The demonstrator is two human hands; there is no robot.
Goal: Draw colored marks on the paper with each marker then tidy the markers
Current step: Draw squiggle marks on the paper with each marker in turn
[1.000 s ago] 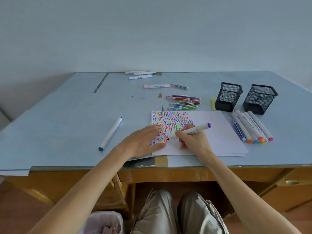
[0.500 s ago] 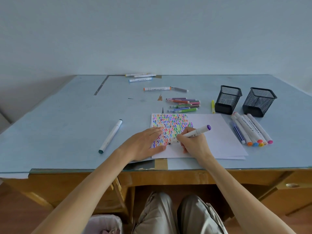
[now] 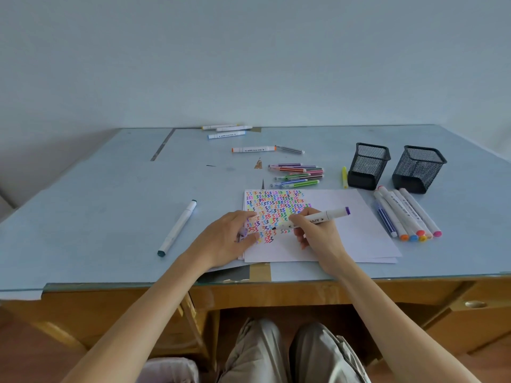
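Observation:
A white sheet of paper [image 3: 356,230] lies near the table's front edge, its left part covered with rows of colored zigzag marks. My right hand [image 3: 318,233] grips a white marker with a purple end [image 3: 329,215], its dark tip touching the paper among the marks. My left hand [image 3: 229,239] rests on the paper's left edge, fingers curled around a small purple cap [image 3: 243,232]. A white marker with teal ends [image 3: 178,228] lies left of the paper.
Two black mesh pen cups [image 3: 367,165] [image 3: 417,168] stand at the right. Several white markers [image 3: 406,214] lie in a row beside the paper. Thin colored pens [image 3: 297,175] and a yellow pen [image 3: 344,176] lie behind it. More markers [image 3: 253,149] [image 3: 226,131] lie farther back.
The marker tip has shifted slightly over the lower rows of marks while my right hand draws. My left hand stays on the paper's edge.

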